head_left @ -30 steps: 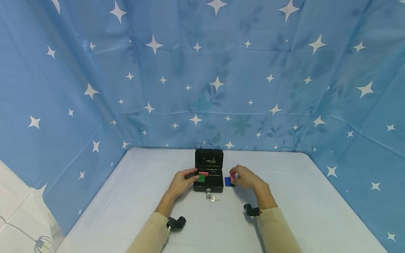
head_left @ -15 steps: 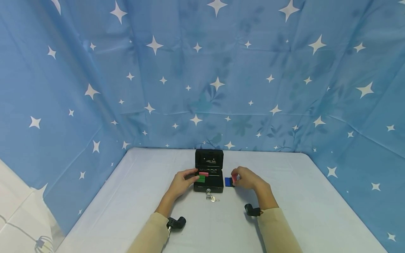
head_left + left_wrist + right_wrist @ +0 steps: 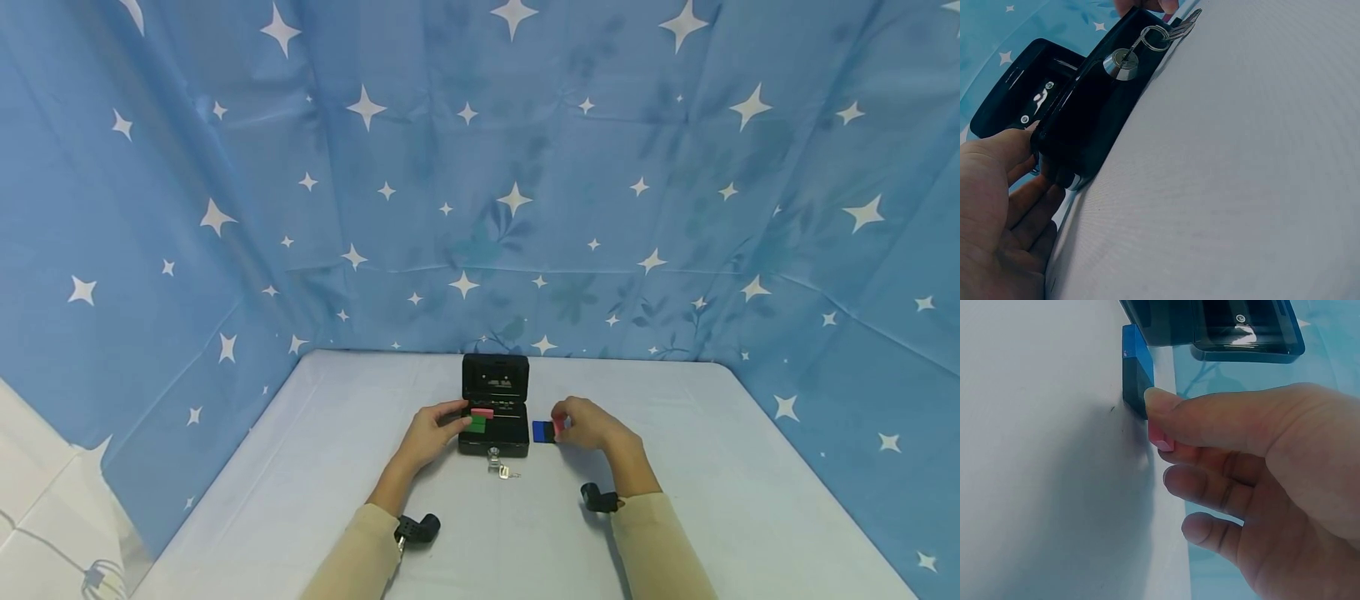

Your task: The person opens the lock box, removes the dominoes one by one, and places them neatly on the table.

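A black cash box (image 3: 512,435) stands with its lid (image 3: 496,377) raised, holding green blocks (image 3: 477,425) and a pink-red block (image 3: 482,412) at its left side. My left hand (image 3: 429,433) holds the box's left end; in the left wrist view the thumb is at the rim and the fingers are along the end wall. To the right of the box, my right hand (image 3: 591,422) pinches another pink-red block (image 3: 1160,435) between thumb and index finger, low over the table. This block is at the near end of a black block (image 3: 1135,387), which lies beside a blue block (image 3: 1137,347).
A key sits in the lock (image 3: 1121,65) on the box's front, with a ring and more keys (image 3: 507,472) hanging onto the white table (image 3: 517,542). A blue star-patterned curtain (image 3: 480,208) rises behind the table.
The pink-red block in my right hand has moved slightly right and down, uncovering more of the black block. My left hand and the box stay in place.
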### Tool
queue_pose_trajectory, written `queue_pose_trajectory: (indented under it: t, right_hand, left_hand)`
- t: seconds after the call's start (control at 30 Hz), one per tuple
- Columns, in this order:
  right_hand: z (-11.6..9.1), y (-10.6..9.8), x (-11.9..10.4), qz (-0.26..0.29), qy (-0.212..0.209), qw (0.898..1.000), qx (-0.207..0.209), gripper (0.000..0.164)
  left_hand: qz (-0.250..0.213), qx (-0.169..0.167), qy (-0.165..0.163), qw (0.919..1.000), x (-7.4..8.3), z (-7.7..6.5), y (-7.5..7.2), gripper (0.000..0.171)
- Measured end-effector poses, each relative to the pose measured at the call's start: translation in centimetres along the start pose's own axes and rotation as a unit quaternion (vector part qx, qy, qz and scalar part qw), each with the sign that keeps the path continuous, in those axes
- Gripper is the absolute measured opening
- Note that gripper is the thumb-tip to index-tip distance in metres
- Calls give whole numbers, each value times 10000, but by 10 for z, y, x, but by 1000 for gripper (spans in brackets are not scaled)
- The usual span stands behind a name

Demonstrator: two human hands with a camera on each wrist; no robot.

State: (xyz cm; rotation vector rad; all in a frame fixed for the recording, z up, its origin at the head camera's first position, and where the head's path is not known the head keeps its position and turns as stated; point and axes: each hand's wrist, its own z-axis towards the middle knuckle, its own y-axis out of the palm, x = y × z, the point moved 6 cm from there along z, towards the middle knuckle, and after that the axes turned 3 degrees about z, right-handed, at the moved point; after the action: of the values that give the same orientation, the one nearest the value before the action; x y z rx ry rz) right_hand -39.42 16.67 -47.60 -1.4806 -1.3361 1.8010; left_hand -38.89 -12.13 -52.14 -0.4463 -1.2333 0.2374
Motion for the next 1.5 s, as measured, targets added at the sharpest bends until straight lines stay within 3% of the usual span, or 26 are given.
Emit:
queue_pose_trajectory:
  t: [0.37, 0.8, 1.5]
  right_hand:
    - [2, 2, 2, -41, 160, 9999, -19, 35]
    - [3, 4, 3, -39, 250, 9997, -22, 36]
    - [0, 3, 1, -33, 254, 9997, 2, 37]
  left_hand:
    - [-31, -118, 8, 9999, 2, 1, -1, 47]
    - [-149, -22, -42, 9999, 1, 0, -1, 48]
    - [-8, -71, 26, 10000, 1, 0, 0, 48]
